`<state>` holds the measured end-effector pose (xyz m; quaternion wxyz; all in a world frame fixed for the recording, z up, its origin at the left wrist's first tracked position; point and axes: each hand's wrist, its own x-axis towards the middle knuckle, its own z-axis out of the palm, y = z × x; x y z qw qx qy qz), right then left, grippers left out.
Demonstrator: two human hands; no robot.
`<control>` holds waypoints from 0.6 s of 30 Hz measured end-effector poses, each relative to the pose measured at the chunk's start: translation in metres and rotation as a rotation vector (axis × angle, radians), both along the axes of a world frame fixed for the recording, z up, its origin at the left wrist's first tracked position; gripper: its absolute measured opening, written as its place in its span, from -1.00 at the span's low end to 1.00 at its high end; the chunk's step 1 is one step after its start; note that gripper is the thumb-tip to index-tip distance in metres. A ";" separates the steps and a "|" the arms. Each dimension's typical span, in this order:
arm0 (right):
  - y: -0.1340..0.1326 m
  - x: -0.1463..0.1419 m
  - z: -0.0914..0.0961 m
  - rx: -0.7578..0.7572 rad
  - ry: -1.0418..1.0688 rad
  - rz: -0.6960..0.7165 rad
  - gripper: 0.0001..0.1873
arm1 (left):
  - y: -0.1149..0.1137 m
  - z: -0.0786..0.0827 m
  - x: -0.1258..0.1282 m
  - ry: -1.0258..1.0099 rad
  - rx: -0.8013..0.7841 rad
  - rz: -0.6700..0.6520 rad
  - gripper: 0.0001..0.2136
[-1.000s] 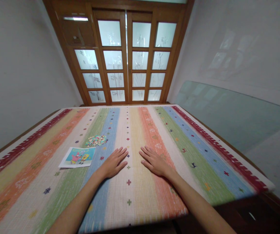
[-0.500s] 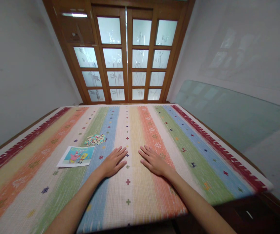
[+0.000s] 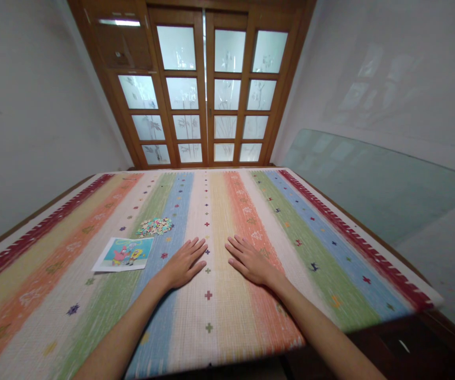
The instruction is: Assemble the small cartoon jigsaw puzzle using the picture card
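My left hand (image 3: pixel 184 264) lies flat and open on the striped tablecloth (image 3: pixel 219 211), palm down, holding nothing. Opposite it, across a gap, my right hand (image 3: pixel 250 259) also rests flat on the cloth with its fingers stretched out and nothing under them that I can see. Left of my left hand lies a printed cartoon picture (image 3: pixel 126 254) on white paper, showing a pink and a yellow figure. Just beyond the picture sits a heap of small multicoloured pieces (image 3: pixel 155 227) that look like jigsaw puzzle pieces. Neither hand touches the picture or the heap.
The cloth covers a large table whose front edge runs below my forearms. Past its far edge stand wooden doors (image 3: pixel 207 68) with glass panes. A pale green glass-like panel (image 3: pixel 369 174) is at the right wall, and a plain wall (image 3: pixel 33 105) rises at the left.
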<state>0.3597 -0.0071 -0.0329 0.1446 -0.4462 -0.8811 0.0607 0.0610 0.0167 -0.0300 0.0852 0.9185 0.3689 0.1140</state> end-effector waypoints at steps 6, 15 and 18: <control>0.000 0.000 0.000 0.003 -0.006 -0.002 -0.42 | -0.001 0.000 0.000 -0.002 0.013 -0.001 -0.46; 0.001 0.001 -0.004 0.011 0.002 -0.004 -0.43 | 0.000 0.000 0.001 0.022 0.005 0.014 -0.46; 0.001 0.001 -0.006 0.020 0.009 -0.005 -0.43 | -0.001 0.001 0.001 0.013 0.012 0.016 -0.47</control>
